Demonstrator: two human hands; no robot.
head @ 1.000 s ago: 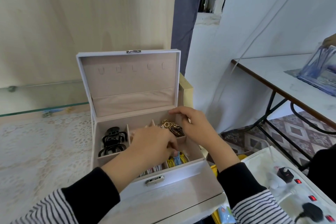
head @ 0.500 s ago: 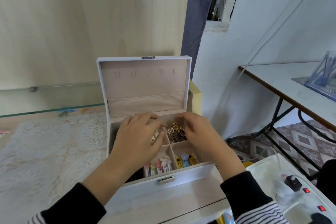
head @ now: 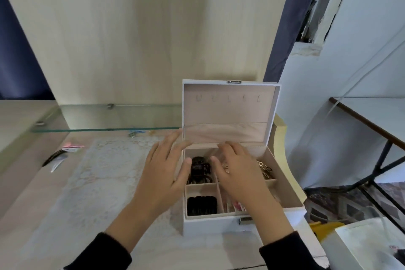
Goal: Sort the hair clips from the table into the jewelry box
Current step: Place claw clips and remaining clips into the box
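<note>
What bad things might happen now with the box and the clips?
1. The jewelry box lid stands upright just behind the left hand and the right hand. A bump might tip it down onto the fingers.
2. Some hair clips lie far to the left on the table, and a blue clip sits under the glass shelf. They could easily get forgotten.

Home dressing table.
Lace mat (head: pixel 105 173) and jewelry box (head: pixel 210 226) on the tabletop (head: pixel 24 199), glass shelf (head: pixel 105 117) along its far edge, curtain (head: pixel 282 28) behind.
</note>
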